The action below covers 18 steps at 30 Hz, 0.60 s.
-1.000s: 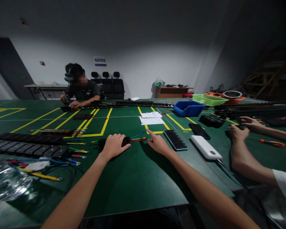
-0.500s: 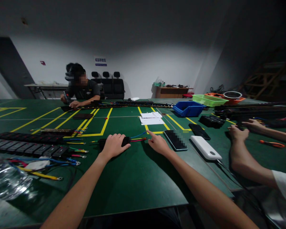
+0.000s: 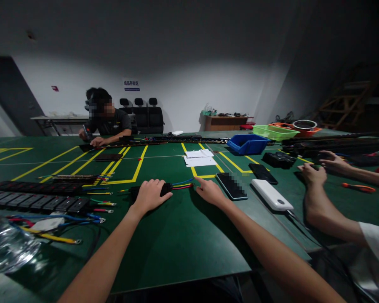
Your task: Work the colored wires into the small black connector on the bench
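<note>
My left hand (image 3: 151, 195) lies over a black block (image 3: 166, 189) on the green table, its fingers wrapped round the block. Blue, yellow and red wires (image 3: 182, 186) come out of the block's right end, and a short yellow-green one shows at its left. At the wire ends is my right hand (image 3: 208, 190), with the index finger stretched out at the tip of the blue wire and the other fingers curled. Whether it pinches the wire is too small to tell. Right of this hand lies a phone (image 3: 232, 185).
Rows of black modules (image 3: 41, 201) with ring-ended cables and a clear plastic bag (image 3: 9, 244) lie left. A white power bank (image 3: 271, 195), blue bin (image 3: 248, 144) and papers (image 3: 198, 158) are to the right and ahead. Another person's hands (image 3: 314, 172) work at right; a person (image 3: 110, 122) sits across.
The blue wire now lies lower, closer to the yellow and red ones, and my right index finger has come down slightly with it. The view has shifted a little.
</note>
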Each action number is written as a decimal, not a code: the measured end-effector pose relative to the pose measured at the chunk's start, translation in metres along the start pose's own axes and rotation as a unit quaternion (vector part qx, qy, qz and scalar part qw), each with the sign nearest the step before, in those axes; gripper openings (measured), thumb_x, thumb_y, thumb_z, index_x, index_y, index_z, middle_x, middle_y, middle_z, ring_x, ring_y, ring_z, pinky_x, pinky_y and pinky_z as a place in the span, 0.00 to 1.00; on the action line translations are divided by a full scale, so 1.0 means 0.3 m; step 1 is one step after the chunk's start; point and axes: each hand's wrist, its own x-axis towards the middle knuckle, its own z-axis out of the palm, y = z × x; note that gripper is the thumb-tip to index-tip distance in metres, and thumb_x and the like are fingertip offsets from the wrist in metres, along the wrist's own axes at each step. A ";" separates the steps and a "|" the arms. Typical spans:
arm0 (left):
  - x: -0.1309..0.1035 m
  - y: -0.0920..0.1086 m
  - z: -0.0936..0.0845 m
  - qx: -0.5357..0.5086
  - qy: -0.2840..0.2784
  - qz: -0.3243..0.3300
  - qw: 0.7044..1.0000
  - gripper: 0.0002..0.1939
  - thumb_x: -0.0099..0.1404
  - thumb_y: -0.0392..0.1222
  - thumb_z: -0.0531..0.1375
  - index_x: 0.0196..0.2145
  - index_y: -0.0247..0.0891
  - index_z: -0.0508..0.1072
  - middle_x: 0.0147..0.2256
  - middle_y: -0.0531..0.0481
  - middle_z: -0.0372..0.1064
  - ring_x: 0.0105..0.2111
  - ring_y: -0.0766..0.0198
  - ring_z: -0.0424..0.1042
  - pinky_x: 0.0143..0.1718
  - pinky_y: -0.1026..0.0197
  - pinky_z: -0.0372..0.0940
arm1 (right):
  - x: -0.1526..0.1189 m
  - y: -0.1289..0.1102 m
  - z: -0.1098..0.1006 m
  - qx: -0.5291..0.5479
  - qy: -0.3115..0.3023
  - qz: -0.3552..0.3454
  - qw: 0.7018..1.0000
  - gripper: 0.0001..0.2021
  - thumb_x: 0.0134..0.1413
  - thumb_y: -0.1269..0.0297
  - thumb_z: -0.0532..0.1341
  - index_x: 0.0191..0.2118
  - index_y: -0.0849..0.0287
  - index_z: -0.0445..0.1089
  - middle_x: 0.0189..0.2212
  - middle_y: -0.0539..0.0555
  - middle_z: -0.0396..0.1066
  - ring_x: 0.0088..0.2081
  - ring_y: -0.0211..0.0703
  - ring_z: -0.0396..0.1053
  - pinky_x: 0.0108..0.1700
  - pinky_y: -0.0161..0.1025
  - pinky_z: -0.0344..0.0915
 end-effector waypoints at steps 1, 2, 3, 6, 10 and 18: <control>0.000 0.001 -0.002 0.001 0.000 0.000 1.000 0.30 0.69 0.67 0.51 0.50 0.39 0.73 0.44 0.41 0.75 0.44 0.48 0.73 0.43 0.50 0.62 | -0.001 0.000 -0.002 -0.001 -0.004 -0.004 1.000 0.27 0.65 0.64 0.52 0.68 0.54 0.60 0.46 0.59 0.78 0.44 0.49 0.75 0.42 0.38 0.63; -0.001 0.002 -0.004 0.002 -0.001 0.000 1.000 0.30 0.69 0.67 0.51 0.50 0.39 0.73 0.44 0.41 0.75 0.44 0.49 0.73 0.43 0.50 0.62 | -0.002 0.000 -0.003 -0.004 -0.008 -0.008 1.000 0.25 0.65 0.64 0.52 0.66 0.54 0.63 0.46 0.59 0.78 0.45 0.49 0.75 0.42 0.37 0.63; -0.001 0.003 -0.006 0.004 -0.001 0.000 1.000 0.30 0.69 0.66 0.51 0.50 0.39 0.73 0.44 0.41 0.75 0.44 0.49 0.73 0.43 0.50 0.62 | -0.003 -0.001 -0.004 -0.006 -0.011 -0.010 1.000 0.24 0.65 0.64 0.52 0.65 0.55 0.65 0.47 0.59 0.77 0.46 0.50 0.75 0.43 0.37 0.63; -0.002 0.005 -0.010 0.008 -0.004 0.002 1.000 0.29 0.69 0.66 0.51 0.50 0.38 0.73 0.45 0.40 0.75 0.44 0.49 0.73 0.44 0.50 0.62 | -0.006 -0.003 -0.006 -0.008 -0.018 -0.014 1.000 0.23 0.65 0.63 0.52 0.63 0.56 0.67 0.48 0.61 0.77 0.47 0.51 0.75 0.43 0.38 0.63; -0.003 0.005 -0.008 0.007 -0.004 0.001 1.000 0.29 0.69 0.66 0.52 0.51 0.39 0.73 0.46 0.40 0.75 0.45 0.49 0.72 0.44 0.50 0.62 | -0.007 -0.008 -0.005 -0.012 -0.020 -0.014 1.000 0.22 0.65 0.63 0.52 0.62 0.56 0.68 0.47 0.62 0.77 0.47 0.53 0.75 0.43 0.39 0.64; -0.004 0.004 -0.004 0.004 -0.004 -0.004 1.000 0.29 0.69 0.66 0.52 0.50 0.40 0.73 0.46 0.40 0.75 0.46 0.48 0.72 0.45 0.50 0.62 | -0.007 -0.015 -0.009 -0.015 -0.031 -0.013 0.999 0.20 0.66 0.63 0.52 0.60 0.55 0.70 0.46 0.60 0.77 0.46 0.51 0.75 0.42 0.38 0.63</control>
